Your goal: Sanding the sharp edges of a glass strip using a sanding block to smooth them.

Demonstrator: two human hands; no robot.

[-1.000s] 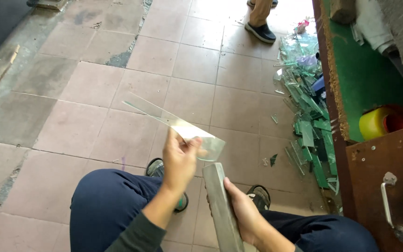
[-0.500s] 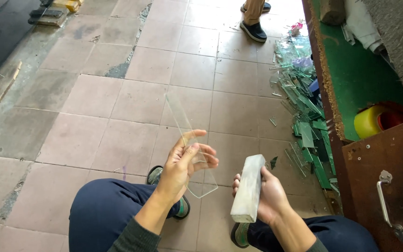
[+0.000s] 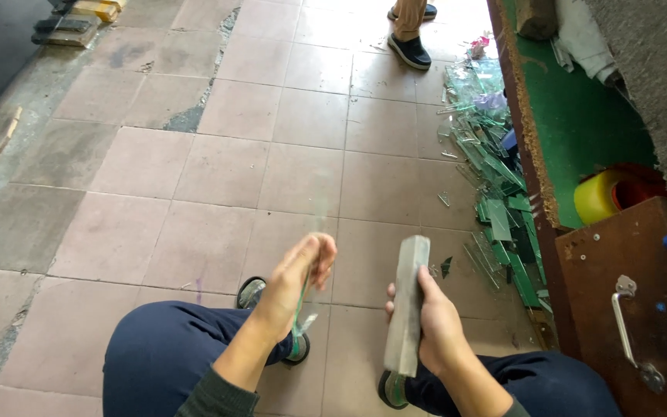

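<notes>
The left hand (image 3: 296,279) was above the left knee and held a glass piece (image 3: 303,305) edge-on. Just to its right, apart from it, the right hand (image 3: 431,328) held a long stone block (image 3: 408,309) upright. On the floor (image 3: 218,170), far right, a pile of glass scraps (image 3: 496,185) lay along a cabinet (image 3: 627,309). Behind, another person's shoes (image 3: 411,48) stood on the floor.

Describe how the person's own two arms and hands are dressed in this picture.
Both hands are bare, with no gloves, rings or watch in view. The left hand comes out of a dark grey-green long sleeve that ends partway up the forearm. The right hand has a bare forearm, with only a sliver of dark sleeve at the bottom edge.
</notes>
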